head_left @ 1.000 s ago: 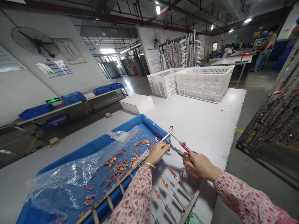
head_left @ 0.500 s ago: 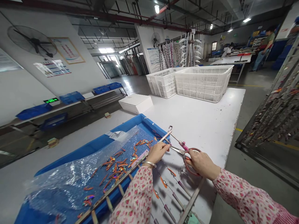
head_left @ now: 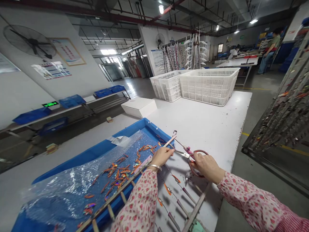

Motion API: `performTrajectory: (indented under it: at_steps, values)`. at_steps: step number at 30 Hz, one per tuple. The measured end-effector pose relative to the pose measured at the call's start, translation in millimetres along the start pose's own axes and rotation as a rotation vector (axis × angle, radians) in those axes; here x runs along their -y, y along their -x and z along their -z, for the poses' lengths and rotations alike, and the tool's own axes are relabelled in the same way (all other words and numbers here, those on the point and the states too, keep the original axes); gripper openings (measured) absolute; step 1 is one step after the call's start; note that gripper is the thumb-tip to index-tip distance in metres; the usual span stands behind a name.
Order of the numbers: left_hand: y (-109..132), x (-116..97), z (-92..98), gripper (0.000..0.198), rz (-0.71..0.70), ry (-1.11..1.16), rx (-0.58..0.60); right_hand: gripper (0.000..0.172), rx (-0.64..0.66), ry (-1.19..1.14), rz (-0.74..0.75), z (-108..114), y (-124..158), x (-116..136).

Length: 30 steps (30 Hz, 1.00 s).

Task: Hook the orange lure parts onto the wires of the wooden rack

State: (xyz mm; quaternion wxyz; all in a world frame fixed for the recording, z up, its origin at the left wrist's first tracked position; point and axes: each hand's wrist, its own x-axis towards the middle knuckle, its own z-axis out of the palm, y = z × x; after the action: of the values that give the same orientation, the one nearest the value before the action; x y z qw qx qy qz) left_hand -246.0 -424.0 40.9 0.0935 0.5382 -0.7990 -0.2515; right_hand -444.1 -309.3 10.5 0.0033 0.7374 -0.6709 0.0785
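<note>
Left of both hands, a blue tray (head_left: 135, 129) catches orange lures (head_left: 120, 170). The left hand (head_left: 162, 156) pinches the metal rack (head_left: 145, 164), steadying it; the right hand (head_left: 205, 166) grips red-handled scissors (head_left: 190, 154), blades toward the rack's wires.

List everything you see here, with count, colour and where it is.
table: one, white, centre
tray: one, blue, on table at left
bubble wrap: one sheet, clear, lining tray
lures: many, orange, on bubble wrap
rack: one, metal, across tray edge and table
scissors: one pair, red handles, over rack
crates: two, white, far end of table
box: one, white, table's left edge
fan: one, black, left wall
left hand: on rack bar
right hand: holds scissors
</note>
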Motion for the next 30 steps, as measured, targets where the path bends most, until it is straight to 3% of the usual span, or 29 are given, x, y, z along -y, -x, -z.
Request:
performTrajectory:
  at_steps: [5,10,12,14,17,20,23,25,28,30]
  values:
    - [6,-3,2.2,0.05,-0.065,0.005,-0.032,0.025,-0.001,-0.118,0.012,5,2,-10]
    - [18,-4,3.1,0.048,-0.23,0.064,-0.088,0.029,0.162,-0.59,0.153,15,8,-39]
    - [22,-5,0.8,0.041,-0.258,0.076,-0.145,0.034,0.189,-0.776,0.102,13,5,-53]
    - [26,-7,-3.3,0.033,-0.249,0.154,-0.24,0.037,0.131,-0.812,-0.026,4,-3,-69]
    - [35,-12,-10.6,0.029,-0.073,0.546,-0.349,0.031,0.014,-0.567,-0.163,-14,-23,-92]
    - [51,-20,-16.3,0.022,0.204,1.177,-0.28,0.024,-0.063,-0.286,-0.161,-24,-38,-106]
    - [73,-28,-20.6,0.018,0.361,1.581,-0.165,0.019,-0.192,-0.175,-0.131,-14,-37,-96]
    - [87,-31,-24.5,0.021,0.374,1.608,-0.122,0.02,-0.194,-0.278,-0.025,-2,-26,-77]
    - [100,-35,-32.7,0.029,0.357,1.439,-0.084,0.024,0.038,-0.506,0.278,6,-2,-37]
    - [104,-38,-39.0,0.036,0.356,1.322,-0.062,0.024,0.153,-0.473,0.349,-1,13,-12]
